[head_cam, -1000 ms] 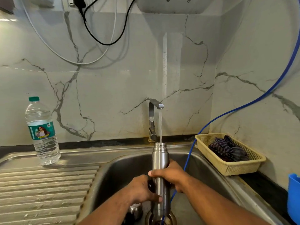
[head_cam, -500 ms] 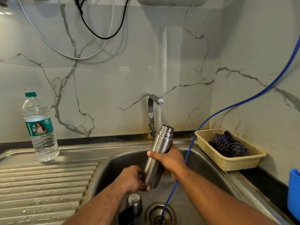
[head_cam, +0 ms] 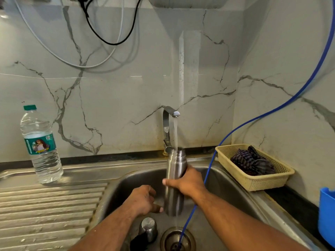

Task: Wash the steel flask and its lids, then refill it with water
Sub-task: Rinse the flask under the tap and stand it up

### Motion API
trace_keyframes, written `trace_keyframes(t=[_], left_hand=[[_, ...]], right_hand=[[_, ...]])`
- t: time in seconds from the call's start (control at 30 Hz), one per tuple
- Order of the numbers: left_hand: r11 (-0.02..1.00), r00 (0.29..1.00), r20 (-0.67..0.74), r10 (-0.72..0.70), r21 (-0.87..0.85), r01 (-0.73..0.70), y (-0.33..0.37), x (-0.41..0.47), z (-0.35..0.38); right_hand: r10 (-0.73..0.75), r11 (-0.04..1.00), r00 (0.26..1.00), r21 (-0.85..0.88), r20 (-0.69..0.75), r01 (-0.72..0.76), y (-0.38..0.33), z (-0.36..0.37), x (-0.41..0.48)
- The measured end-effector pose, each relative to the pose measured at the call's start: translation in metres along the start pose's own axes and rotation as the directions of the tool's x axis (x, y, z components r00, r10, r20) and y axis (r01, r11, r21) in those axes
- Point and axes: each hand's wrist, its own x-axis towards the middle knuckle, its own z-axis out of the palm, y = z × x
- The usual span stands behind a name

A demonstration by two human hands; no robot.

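Right hand [head_cam: 188, 182] wraps the steel flask [head_cam: 175, 171] mid-body, centre frame under the running tap [head_cam: 167, 124]; left hand [head_cam: 143, 200] sits by its base, grip unclear. Wet, rigid steel looks slippery: hold the waist firmly.

Bare left hand [head_cam: 143, 200] and right hand [head_cam: 188, 183], bare forearms [head_cam: 235, 220]

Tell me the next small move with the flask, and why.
Probably nudge the flask slightly left in the right hand, so its mouth centres under the tap stream. The water strikes the mouth's left edge, and a thin stream falls below the flask's base toward the drain.
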Motion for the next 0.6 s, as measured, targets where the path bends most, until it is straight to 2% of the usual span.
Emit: trace_keyframes(t=[0.03, 0.1, 0.17, 0.23, 0.33, 0.37, 0.47, 0.5, 0.57, 0.6], left_hand=[[1.0, 1.0, -0.001, 0.003, -0.007, -0.003, -0.0011, 0.0009, -0.0001], [1.0, 1.0, 0.002, 0.011, -0.023, -0.011, -0.0017, 0.0004, -0.0007], [1.0, 1.0, 0.003, 0.011, -0.019, -0.011, -0.0011, -0.0008, -0.0005], [1.0, 1.0, 0.004, 0.006, -0.024, -0.006, -0.0011, -0.0012, -0.0008], [0.999, 1.0, -0.018, 0.013, -0.046, -0.014, -0.0001, -0.0011, -0.0005], [0.999, 1.0, -0.021, 0.016, -0.051, -0.017, 0.0002, -0.0011, -0.0006], [0.999, 1.0, -0.019, 0.016, -0.04, -0.017, -0.0008, -0.003, -0.0011], [0.999, 1.0, -0.016, 0.014, -0.036, -0.015, -0.0016, -0.003, -0.0019], [0.999, 1.0, -0.016, 0.01, -0.049, -0.011, -0.0039, -0.002, -0.0028], [0.998, 1.0, -0.019, 0.01, -0.056, -0.011, -0.0042, -0.0017, -0.0029]], right_hand=[[-0.02, 0.999, 0.999, 0.046, -0.036, 0.021, -0.0019, -0.0017, 0.004], [0.014, 0.999, 1.0, 0.036, -0.006, -0.013, -0.0001, -0.0012, 0.0048], [0.102, 0.988, 0.991, -0.128, 0.088, -0.09, 0.0068, 0.0033, -0.0006], [0.107, 0.977, 0.991, -0.191, 0.076, -0.091, 0.0065, 0.0055, -0.0009], [0.028, 0.999, 1.0, -0.026, -0.001, -0.028, 0.0002, 0.0044, 0.0064], [0.05, 0.999, 0.999, -0.02, 0.012, -0.05, 0.0005, 0.0048, 0.0053], [0.12, 0.975, 0.988, -0.2, 0.095, -0.099, 0.0045, 0.0077, -0.0026], [0.089, 0.978, 0.993, -0.193, 0.072, -0.074, 0.0037, 0.0064, -0.0018], [-0.007, 0.997, 1.0, -0.079, -0.02, 0.005, -0.0004, 0.0025, 0.0044], [-0.01, 0.999, 0.999, -0.035, -0.04, 0.008, -0.0014, 0.0012, 0.0059]])
